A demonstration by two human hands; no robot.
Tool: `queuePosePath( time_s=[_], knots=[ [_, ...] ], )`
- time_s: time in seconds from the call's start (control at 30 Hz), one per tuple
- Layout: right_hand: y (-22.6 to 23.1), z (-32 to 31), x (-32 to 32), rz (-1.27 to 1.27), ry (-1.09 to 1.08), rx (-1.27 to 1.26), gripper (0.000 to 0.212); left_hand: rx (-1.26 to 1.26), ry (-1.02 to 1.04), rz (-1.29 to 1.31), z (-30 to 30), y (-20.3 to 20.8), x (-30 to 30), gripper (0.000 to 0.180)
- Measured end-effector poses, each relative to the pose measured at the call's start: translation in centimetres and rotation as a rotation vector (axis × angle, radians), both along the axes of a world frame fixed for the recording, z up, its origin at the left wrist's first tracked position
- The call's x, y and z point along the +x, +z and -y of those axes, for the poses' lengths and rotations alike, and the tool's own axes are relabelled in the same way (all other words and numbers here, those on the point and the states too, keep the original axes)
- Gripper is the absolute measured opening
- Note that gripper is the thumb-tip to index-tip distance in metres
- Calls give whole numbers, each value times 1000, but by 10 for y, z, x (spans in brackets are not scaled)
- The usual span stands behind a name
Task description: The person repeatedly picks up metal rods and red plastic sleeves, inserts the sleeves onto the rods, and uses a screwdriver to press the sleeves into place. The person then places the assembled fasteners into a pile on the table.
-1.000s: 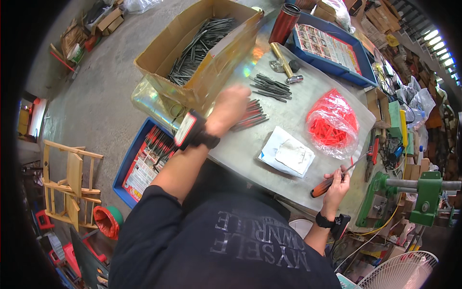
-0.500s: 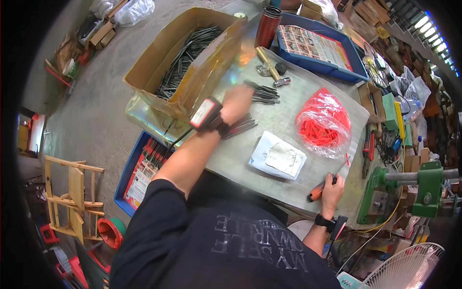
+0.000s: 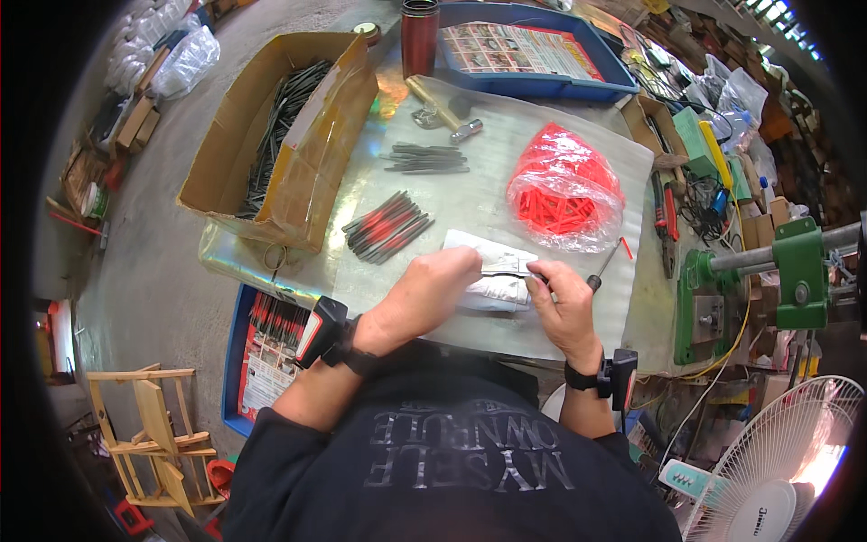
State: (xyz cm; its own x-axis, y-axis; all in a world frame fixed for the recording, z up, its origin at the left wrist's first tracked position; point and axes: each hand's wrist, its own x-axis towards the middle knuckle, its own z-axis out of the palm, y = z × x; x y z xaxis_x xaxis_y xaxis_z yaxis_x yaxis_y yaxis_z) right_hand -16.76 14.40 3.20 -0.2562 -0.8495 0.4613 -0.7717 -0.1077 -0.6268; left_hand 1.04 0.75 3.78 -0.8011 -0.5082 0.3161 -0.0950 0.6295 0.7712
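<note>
While thin dark rod (image 3: 506,274) spans over white packet (image 3: 498,291), fingers of left hand (image 3: 435,287) clasp one end, fingers of right hand (image 3: 567,305) pinch other; red-and-black rods (image 3: 389,228) rest on worktop (image 3: 483,200) nearby

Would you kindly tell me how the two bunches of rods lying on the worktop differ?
The far bunch is all dark; the near bunch shows red sections too. The far bunch lies nearly level across the view; the near bunch slants up to the right. Both are thin rods lying roughly parallel.
</note>
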Motion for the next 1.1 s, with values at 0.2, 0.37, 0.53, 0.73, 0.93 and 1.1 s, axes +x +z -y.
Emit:
queuePosePath(
  time_s=[0.2,0.37,0.53,0.73,0.93,1.1],
  knots=[
    [-1,0,15,448,64,106,18,1051,0,-377,-13,6,2,18],
    [-6,4,27,595,93,103,26,1305,-62,-411,-25,0,-13,19],
    [0,21,-15,420,-229,145,20,1114,61,-382,-20,-7,-11,16],
    [-15,52,-64,-291,-480,535,24,1077,42,-376,-15,-4,-8,14],
    [-31,63,-66,-317,-524,648,23,1096,41,-327,-16,-4,-5,14],
    [-35,59,-67,-286,-424,293,12,1126,24,-303,-14,-12,-2,14]
  ],
)
